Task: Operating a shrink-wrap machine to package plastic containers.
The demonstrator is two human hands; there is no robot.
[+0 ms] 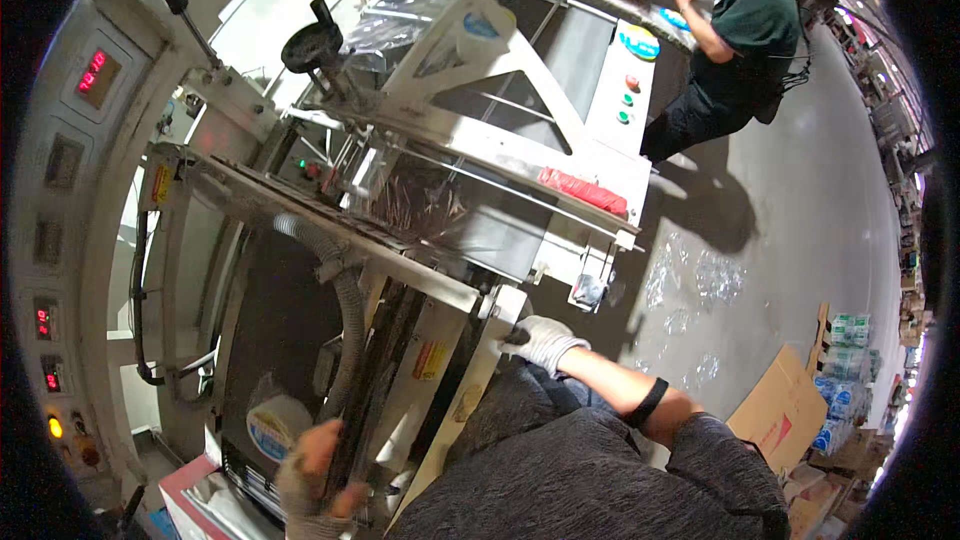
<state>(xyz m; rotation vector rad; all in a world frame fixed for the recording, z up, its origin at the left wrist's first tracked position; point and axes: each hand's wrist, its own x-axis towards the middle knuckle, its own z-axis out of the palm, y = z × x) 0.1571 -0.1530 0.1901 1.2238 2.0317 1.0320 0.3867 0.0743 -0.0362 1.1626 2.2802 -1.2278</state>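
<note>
While rt hand grips machine frame edge, lt hand rests open below.

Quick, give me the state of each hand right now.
Left hand: gloved with fingertips bare, reaching low into the machine beside a white roll; grip cannot be told.
Right hand: white-gloved, closed on the machine's cream frame edge.

The machine frame looks like painted metal, off-white and smooth with a dull sheen, and the ribbed hose beside it looks like grey flexible plastic. Both hands wear knitted cloth gloves, matt and coarse, white on the right hand and greyer and fingerless on the left hand. Clear glossy plastic film lies crinkled on top of the machine, the concrete floor is smooth and faintly shiny, and the cardboard box is matt brown.
</note>
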